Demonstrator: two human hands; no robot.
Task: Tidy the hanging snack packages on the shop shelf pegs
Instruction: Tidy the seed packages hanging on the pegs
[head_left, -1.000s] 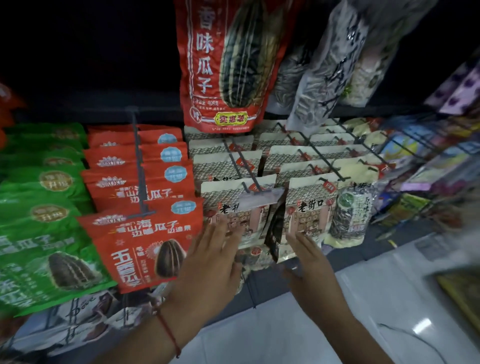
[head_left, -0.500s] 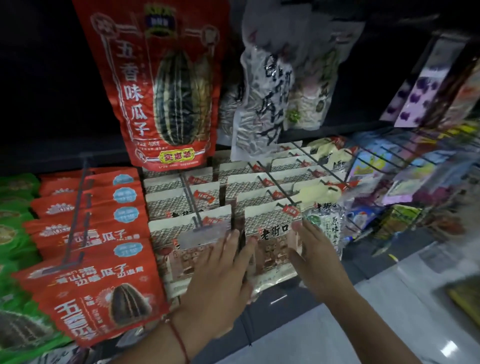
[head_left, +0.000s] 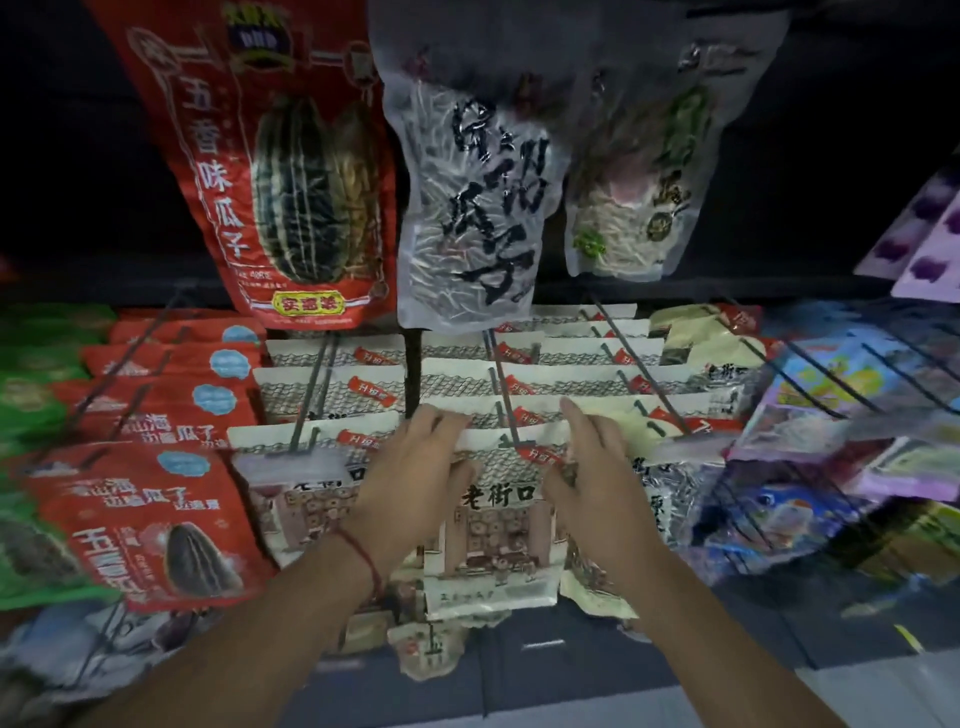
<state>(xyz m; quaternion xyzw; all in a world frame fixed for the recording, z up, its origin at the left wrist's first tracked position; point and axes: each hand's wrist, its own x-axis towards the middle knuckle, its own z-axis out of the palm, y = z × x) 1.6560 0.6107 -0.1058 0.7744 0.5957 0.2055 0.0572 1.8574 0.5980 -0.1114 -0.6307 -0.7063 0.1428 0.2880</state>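
**A:** Biggest stuff first, what's hanging on that shelf?

**B:** Up top a big red bag (head_left: 270, 171) of seeds is dangling, with 五香味瓜子 running down it and a striped seed printed large. Beside it a clear bag (head_left: 467, 208) with black brush writing is hanging, then a paler clear one (head_left: 639, 182) I can't read. Lower left, red packets (head_left: 150, 519) are sitting in a row on a peg, 瓜子 showing on them, with green packs at the far left edge.

**A:** And the one being tidied?

**B:** The cream packet (head_left: 493, 540) at the front of the middle peg (head_left: 506, 400), with 老街口 across it over a drawing of an old shopfront and a little red tag near the top. More of the same are queuing behind it, and another cream row is hanging just to the left.

**A:** Hands?

**B:** The left hand (head_left: 410, 478) is pressing along the packet's left edge, the right hand (head_left: 592, 488) along its right edge. Fingers are looking straight and relaxed, flat against it rather than curling round, so it's sandwiched between the two palms.
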